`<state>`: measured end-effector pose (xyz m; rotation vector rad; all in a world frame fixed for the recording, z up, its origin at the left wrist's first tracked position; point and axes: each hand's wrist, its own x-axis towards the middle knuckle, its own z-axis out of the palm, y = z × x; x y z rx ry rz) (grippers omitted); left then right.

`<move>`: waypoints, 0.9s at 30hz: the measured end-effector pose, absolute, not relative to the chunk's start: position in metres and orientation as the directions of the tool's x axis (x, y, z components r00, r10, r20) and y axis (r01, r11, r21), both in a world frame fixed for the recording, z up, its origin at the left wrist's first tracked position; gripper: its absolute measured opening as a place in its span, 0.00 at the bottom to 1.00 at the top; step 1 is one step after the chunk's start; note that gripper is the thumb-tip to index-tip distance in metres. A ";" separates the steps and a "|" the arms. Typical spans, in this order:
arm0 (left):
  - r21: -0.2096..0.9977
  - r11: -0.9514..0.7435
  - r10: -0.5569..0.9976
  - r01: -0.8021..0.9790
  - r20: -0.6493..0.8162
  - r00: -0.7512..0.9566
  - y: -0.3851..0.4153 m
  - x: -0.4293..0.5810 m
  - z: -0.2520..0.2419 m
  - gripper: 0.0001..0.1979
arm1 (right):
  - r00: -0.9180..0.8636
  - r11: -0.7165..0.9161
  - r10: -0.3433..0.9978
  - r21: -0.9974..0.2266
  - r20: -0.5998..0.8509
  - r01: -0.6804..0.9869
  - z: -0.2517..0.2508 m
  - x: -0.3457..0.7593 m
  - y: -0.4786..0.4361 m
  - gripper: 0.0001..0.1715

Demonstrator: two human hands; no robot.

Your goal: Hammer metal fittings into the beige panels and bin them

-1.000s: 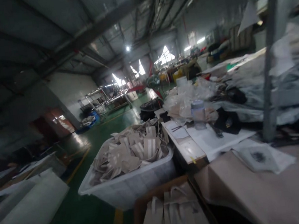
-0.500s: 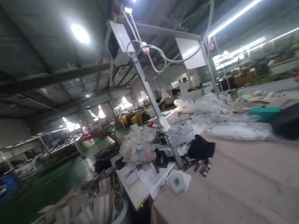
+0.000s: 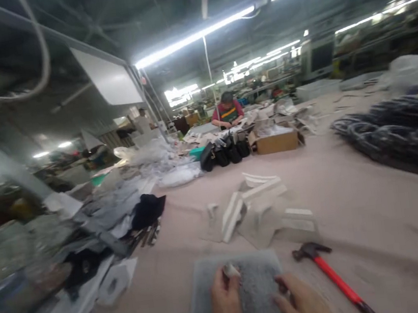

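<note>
Over a greyish translucent slab (image 3: 257, 263) at the table's near edge, my left hand (image 3: 225, 303) pinches a small pale piece (image 3: 231, 270), too blurred to name. My right hand (image 3: 303, 303) is at the slab's right side, its fingers curled together. Something small and dark may be between those fingertips, but blur hides what it is. To the right of that hand lies a claw hammer (image 3: 338, 278) with a red handle and a dark head. Beyond the slab, several pale beige strips and folded pieces (image 3: 265, 205) lie in a loose pile.
Black bags (image 3: 227, 150) and an open cardboard box (image 3: 277, 141) stand farther back. Coiled black material (image 3: 398, 131) lies at right. A metal post (image 3: 13, 167), dark cloth (image 3: 149, 210) and clear plastic wrap (image 3: 180, 174) are at left. A person (image 3: 228, 110) sits across the table.
My view has swung right and down from the aisle and the bin of pieces to the tabletop. Both my hands, the slab and the hammer have come into view.
</note>
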<state>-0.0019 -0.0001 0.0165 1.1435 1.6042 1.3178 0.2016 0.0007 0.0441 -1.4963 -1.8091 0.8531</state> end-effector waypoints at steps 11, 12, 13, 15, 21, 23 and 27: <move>0.965 0.022 0.936 0.260 0.071 -0.344 0.020 -0.016 -0.019 0.26 | 0.133 -0.206 0.976 -0.930 -0.173 0.305 0.061 0.224 0.131 0.20; 0.965 0.018 0.936 0.262 0.076 -0.343 0.021 -0.016 -0.018 0.24 | 0.133 -0.211 0.975 -0.931 -0.179 0.297 0.060 0.212 0.142 0.20; 0.962 0.014 0.935 0.272 0.084 -0.344 0.021 -0.016 -0.017 0.23 | 0.136 -0.214 0.974 -0.931 -0.181 0.295 0.060 0.199 0.151 0.20; 0.955 0.002 0.931 0.296 0.106 -0.349 0.021 -0.015 -0.013 0.20 | 0.146 -0.223 0.972 -0.923 -0.185 0.313 0.060 0.173 0.165 0.20; 0.961 0.008 0.937 0.276 0.089 -0.338 0.019 -0.015 -0.008 0.15 | 0.142 -0.254 0.966 -0.873 -0.214 0.416 0.072 0.140 0.185 0.19; 0.969 0.012 0.941 0.247 0.072 -0.331 0.020 -0.016 -0.008 0.14 | 0.129 -0.206 0.978 -0.868 -0.165 0.453 0.087 0.147 0.181 0.18; 0.980 0.017 0.938 0.197 0.053 -0.342 0.020 -0.017 -0.008 0.16 | 0.043 -0.056 0.998 -0.867 -0.040 0.495 0.116 0.171 0.134 0.24</move>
